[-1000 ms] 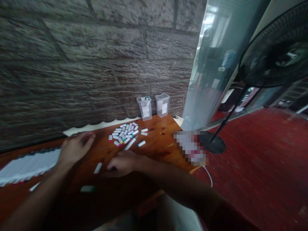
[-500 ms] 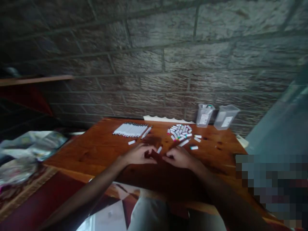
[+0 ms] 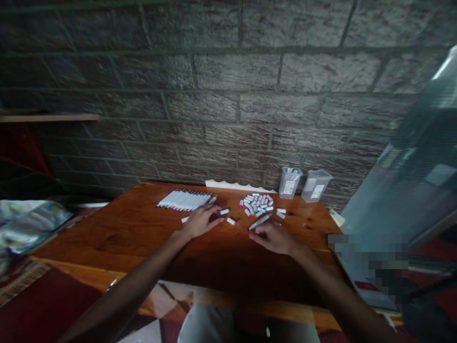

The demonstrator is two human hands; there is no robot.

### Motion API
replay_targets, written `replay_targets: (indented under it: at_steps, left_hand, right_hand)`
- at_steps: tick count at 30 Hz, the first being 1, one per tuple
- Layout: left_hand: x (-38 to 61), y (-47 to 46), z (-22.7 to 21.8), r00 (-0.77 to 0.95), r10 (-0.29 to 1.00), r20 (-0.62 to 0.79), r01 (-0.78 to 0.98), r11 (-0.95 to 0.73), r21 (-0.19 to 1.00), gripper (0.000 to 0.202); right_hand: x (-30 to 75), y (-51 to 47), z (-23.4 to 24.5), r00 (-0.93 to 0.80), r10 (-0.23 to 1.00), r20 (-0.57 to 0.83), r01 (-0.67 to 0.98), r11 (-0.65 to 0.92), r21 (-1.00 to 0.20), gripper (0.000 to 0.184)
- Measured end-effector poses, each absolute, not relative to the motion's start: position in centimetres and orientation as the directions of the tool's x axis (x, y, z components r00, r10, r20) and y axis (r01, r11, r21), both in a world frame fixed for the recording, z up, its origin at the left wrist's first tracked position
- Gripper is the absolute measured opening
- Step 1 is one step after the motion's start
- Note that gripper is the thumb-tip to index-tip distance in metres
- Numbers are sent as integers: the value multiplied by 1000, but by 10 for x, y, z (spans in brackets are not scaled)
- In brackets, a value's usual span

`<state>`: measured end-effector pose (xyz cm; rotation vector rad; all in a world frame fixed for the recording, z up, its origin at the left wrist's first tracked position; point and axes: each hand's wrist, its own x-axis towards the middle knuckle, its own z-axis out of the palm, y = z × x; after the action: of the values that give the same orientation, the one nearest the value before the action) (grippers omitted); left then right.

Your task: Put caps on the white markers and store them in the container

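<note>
On a wooden table (image 3: 135,233) lie a neat row of white markers (image 3: 183,200) at the back left and a heap of loose white caps (image 3: 257,204) with coloured ends at the back right. My left hand (image 3: 200,220) rests palm down on the wood just in front of the marker row, fingers stretched toward a single cap (image 3: 224,211). Another loose cap (image 3: 231,221) lies beside it. My right hand (image 3: 273,236) sits with fingers curled, its fingertips at the near end of a single marker (image 3: 260,221); whether it grips the marker is unclear.
Two clear plastic tubs (image 3: 289,182) (image 3: 315,185) stand against the brick wall (image 3: 228,95) behind the caps. A crumpled foil bag (image 3: 28,221) lies off the table's left side. A pale translucent panel (image 3: 403,190) rises at the right.
The camera has swung from the right side back to the table. My left hand moved up toward the marker row and my hands drew apart.
</note>
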<state>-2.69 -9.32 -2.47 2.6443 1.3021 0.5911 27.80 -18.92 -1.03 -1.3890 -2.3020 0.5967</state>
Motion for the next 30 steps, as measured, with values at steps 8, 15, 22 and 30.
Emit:
replay_targets:
  at_steps: [8, 15, 22, 30]
  left_hand:
    - [-90, -131, -32, 84, 953, 290, 958, -157, 239, 43]
    - [-66, -133, -29, 273, 950, 149, 889, -309, 338, 34]
    - [26, -113, -26, 489, 856, 168, 780, -516, 353, 28]
    - [42, -107, -37, 546, 787, 287, 687, -617, 384, 51]
  right_hand:
    - [329, -202, -27, -29, 945, 327, 843, 199, -499, 34]
    - [311, -185, -44, -49, 982, 182, 859, 134, -494, 31]
    - [304, -163, -36, -118, 966, 229, 826, 223, -517, 25]
    - [321, -165, -42, -50, 945, 322, 804, 229, -549, 24]
